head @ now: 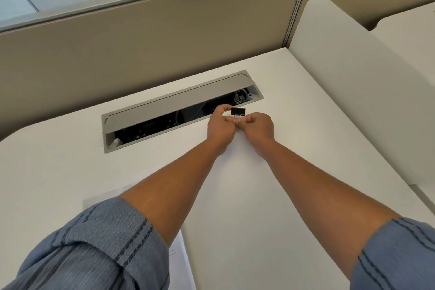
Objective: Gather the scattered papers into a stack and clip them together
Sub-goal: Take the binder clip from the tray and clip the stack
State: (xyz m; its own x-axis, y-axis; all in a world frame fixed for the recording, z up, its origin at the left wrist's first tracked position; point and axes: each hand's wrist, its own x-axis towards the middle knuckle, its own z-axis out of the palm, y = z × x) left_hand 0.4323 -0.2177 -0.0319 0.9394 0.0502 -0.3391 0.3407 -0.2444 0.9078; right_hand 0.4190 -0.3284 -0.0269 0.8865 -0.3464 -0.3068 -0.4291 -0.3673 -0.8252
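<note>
A black binder clip (238, 111) with silver wire handles sits at the far end of a white paper stack (235, 195) that runs from under my arms toward the cable tray. My left hand (221, 125) and my right hand (257, 126) meet at the clip, fingers curled, each pinching one of its wire handles. Another sheet (103, 198) shows at the lower left, mostly hidden under my left sleeve and forearm.
An open grey cable tray (179, 110) is set into the white desk (58, 148) just beyond the clip. A beige partition (141, 42) closes the back, and a white divider (353, 77) stands on the right.
</note>
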